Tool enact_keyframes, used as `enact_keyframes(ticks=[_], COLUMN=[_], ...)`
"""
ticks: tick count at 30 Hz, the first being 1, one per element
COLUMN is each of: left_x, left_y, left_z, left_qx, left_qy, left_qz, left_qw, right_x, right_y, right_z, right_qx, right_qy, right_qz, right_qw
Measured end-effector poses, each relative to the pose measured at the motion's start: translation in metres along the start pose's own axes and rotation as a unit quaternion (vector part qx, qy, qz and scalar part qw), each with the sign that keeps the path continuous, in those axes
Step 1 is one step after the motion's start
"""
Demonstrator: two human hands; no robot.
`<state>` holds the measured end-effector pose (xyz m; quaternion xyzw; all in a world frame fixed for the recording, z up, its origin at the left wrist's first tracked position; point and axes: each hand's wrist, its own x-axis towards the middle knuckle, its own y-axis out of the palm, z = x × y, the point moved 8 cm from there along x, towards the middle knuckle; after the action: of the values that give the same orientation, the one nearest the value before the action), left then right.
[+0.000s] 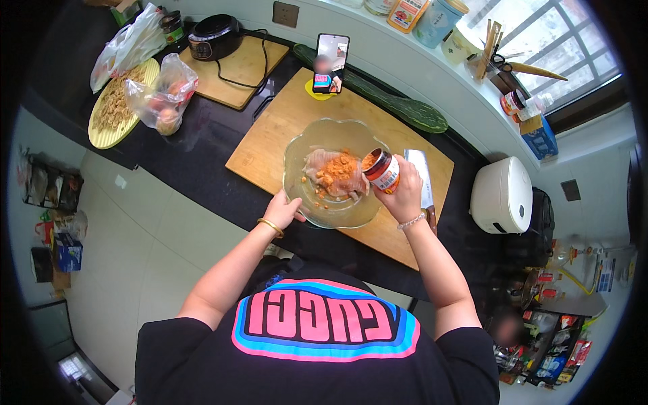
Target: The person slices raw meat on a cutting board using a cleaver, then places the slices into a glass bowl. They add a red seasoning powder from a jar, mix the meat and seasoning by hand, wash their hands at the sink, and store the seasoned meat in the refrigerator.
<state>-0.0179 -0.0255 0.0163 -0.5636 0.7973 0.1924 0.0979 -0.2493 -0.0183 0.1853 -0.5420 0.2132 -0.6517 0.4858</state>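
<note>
A scalloped glass bowl [298, 144] rests on a wooden cutting board [273, 136] and overhangs its front edge. Pale raw meat [316, 159] lies in it, topped with an orange crumbly powder [340, 168]; a few crumbs are scattered on the glass. My left hand [283, 210] grips the bowl's near left rim. In my right hand [405, 187] is a tilted glass jar [382, 172] bearing writing, its mouth uncovered and facing the bowl. Orange powder shows inside the jar. A cleaver [420, 172] lies on the board just beyond my right hand, its handle partly behind my wrist.
A phone [331, 63] stands upright at the board's back, before a long green gourd [400, 101]. At the left are a plastic bag of round produce [167, 101], a yellow tray [109, 139] and a black electric cooker [215, 38]. A white rice cooker [501, 195] stands right.
</note>
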Motion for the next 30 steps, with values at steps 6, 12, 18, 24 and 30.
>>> enact_keyframes(ticks=[6,12,18,24,30], left_x=[0.000,-0.003,-0.003,0.000,0.000], left_y=[0.001,0.001,0.001,-0.001,-0.001], left_z=[-0.001,-0.005,-0.004,0.001,0.001], left_qx=[-0.021,-0.010,-0.008,-0.007,0.014], left_qy=[-0.001,0.008,-0.007,0.000,-0.014], left_qz=[-0.005,-0.013,-0.012,-0.006,-0.009], left_qw=[1.000,1.000,1.000,1.000,1.000], right_x=[-0.001,0.007,0.018,0.017,0.007], right_y=[0.002,0.008,0.012,0.005,-0.001], right_z=[0.001,0.004,0.012,0.015,0.009], right_qx=[-0.011,0.016,0.043,0.089,0.090], right_qy=[0.018,0.020,0.013,0.003,0.005], right_qz=[0.012,0.000,-0.005,-0.011,-0.013], right_qw=[1.000,1.000,0.999,0.996,0.996])
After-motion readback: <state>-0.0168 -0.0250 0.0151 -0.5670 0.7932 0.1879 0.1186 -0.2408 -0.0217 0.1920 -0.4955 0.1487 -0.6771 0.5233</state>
